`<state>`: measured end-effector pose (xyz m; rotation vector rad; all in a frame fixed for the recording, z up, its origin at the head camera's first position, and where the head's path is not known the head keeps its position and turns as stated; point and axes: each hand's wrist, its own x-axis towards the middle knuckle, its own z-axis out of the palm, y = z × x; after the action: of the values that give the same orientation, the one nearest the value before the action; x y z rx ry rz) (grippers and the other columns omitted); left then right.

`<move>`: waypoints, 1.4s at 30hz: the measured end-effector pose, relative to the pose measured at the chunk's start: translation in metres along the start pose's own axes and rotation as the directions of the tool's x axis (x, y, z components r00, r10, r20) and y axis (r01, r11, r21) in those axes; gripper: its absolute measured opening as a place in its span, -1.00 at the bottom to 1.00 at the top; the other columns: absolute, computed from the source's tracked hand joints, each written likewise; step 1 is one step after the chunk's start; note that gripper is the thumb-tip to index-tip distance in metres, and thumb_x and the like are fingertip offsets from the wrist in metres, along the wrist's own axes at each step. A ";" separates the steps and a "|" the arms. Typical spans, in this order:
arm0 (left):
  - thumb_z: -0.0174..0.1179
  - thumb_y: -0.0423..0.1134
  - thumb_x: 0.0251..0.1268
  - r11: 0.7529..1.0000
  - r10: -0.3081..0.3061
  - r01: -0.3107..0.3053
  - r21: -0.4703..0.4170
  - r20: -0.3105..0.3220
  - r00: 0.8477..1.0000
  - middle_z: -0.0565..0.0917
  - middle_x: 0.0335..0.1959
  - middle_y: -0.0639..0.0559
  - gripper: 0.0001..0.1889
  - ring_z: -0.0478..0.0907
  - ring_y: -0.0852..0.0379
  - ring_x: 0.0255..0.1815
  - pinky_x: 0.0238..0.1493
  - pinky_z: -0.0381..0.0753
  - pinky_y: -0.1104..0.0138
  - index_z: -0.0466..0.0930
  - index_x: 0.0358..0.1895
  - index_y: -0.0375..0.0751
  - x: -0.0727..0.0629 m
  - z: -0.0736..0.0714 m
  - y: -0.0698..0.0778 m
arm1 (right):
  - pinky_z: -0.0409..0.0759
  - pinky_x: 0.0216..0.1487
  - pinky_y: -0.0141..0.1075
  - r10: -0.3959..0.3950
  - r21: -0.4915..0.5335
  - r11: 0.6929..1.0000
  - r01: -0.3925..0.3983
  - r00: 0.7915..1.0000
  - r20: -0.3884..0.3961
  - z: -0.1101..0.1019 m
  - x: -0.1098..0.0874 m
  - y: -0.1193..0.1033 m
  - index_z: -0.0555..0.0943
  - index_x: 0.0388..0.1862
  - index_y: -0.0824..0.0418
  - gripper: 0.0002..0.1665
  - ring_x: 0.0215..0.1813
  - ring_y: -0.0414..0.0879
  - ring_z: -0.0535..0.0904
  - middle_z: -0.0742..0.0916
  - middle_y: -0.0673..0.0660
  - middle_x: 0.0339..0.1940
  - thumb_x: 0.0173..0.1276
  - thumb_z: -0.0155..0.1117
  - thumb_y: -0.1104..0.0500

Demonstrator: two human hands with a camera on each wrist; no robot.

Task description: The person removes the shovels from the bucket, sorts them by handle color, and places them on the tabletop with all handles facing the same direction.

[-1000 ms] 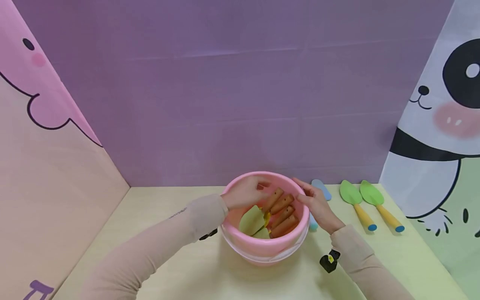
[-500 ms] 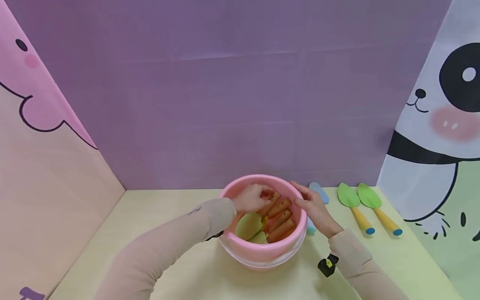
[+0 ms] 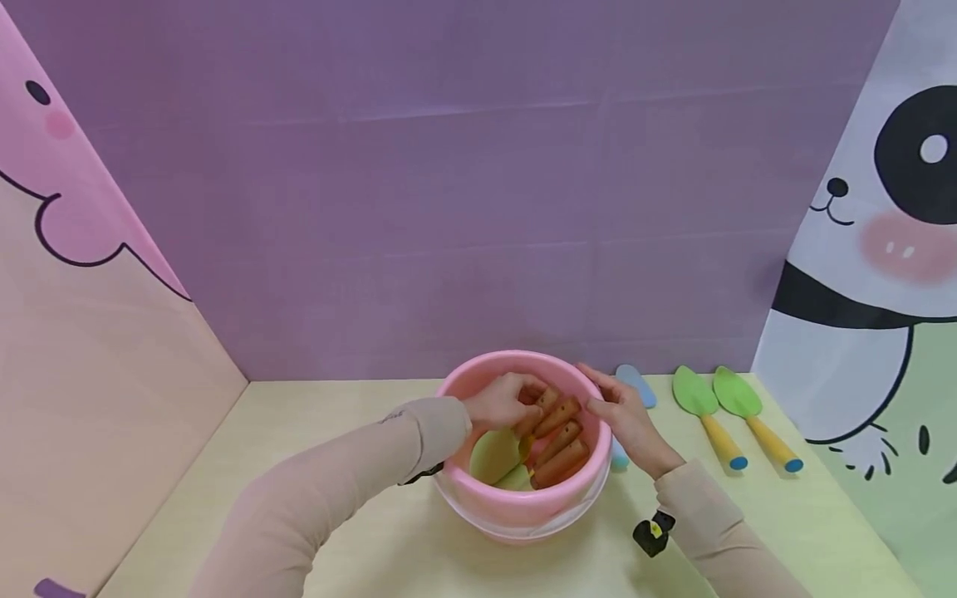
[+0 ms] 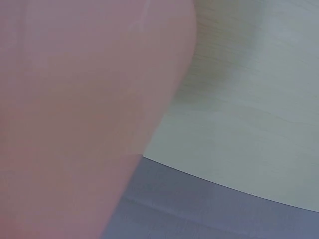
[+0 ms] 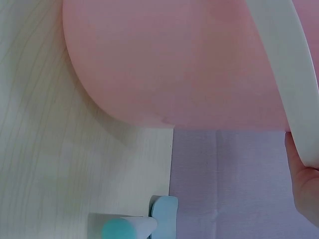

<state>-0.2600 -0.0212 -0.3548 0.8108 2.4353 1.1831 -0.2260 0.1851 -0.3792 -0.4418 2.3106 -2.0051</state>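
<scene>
A pink bucket [image 3: 523, 505] with a white carrying handle [image 5: 286, 59] stands on the table. Several brown-handled trowels [image 3: 559, 444] lie tilted inside it, handles up and to the right; a pale green blade [image 3: 493, 457] shows at the left. My left hand [image 3: 501, 403] reaches in over the rim and pinches the leftmost brown handle [image 3: 529, 422], partly hidden by the fingers. With thumb inside and fingers outside, my right hand [image 3: 634, 422] grips the bucket's right rim. In the left wrist view, the bucket wall [image 4: 75, 109] hides the left hand.
Right of the bucket lie two green trowels [image 3: 695, 390] with yellow, blue-tipped handles. Close behind the right hand is a light blue tool [image 3: 637, 386], partly covered. A purple backdrop [image 3: 449, 208] rises at the table's far edge, with printed panels on both sides.
My left hand has moved right and deeper into the bucket, its fingers closing on the leftmost brown handle. The right hand keeps its grip on the rim. The head view has shifted slightly.
</scene>
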 end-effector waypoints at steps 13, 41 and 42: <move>0.11 -0.39 0.18 0.996 0.067 -0.070 0.048 0.050 0.996 0.59 -0.27 0.15 -0.73 0.49 0.18 -0.24 -0.26 0.53 0.43 0.57 -0.08 0.00 0.000 0.001 0.002 | 0.43 0.06 -0.52 -0.003 0.005 1.000 0.003 1.000 -0.011 -0.002 -0.002 0.001 0.20 0.38 0.27 -0.35 0.34 0.13 0.26 0.32 0.26 0.37 0.27 -0.08 0.33; 0.22 -0.42 0.10 0.991 0.062 -0.051 0.120 -0.093 0.994 0.63 -0.07 -0.07 -0.63 0.56 0.08 -0.10 0.00 0.55 0.31 0.56 0.04 -0.26 -0.035 -0.045 0.010 | 0.42 0.07 -0.52 -0.006 0.012 1.000 0.006 1.000 0.026 -0.001 0.009 0.002 0.16 0.40 0.28 -0.34 0.35 0.12 0.25 0.30 0.26 0.39 0.29 -0.06 0.29; 0.23 -0.41 0.09 0.990 0.060 -0.046 0.132 -0.102 0.993 0.64 -0.08 -0.07 -0.63 0.56 0.08 -0.10 -0.01 0.55 0.31 0.57 0.04 -0.25 -0.036 -0.047 0.010 | 0.42 0.08 -0.51 -0.009 0.009 1.000 0.008 1.000 0.027 -0.001 0.009 0.002 0.17 0.40 0.27 -0.34 0.35 0.12 0.25 0.30 0.26 0.39 0.30 -0.06 0.28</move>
<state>-0.2512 -0.0667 -0.3171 0.8758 2.6154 1.1229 -0.2354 0.1843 -0.3800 -0.4759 2.2870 -1.9998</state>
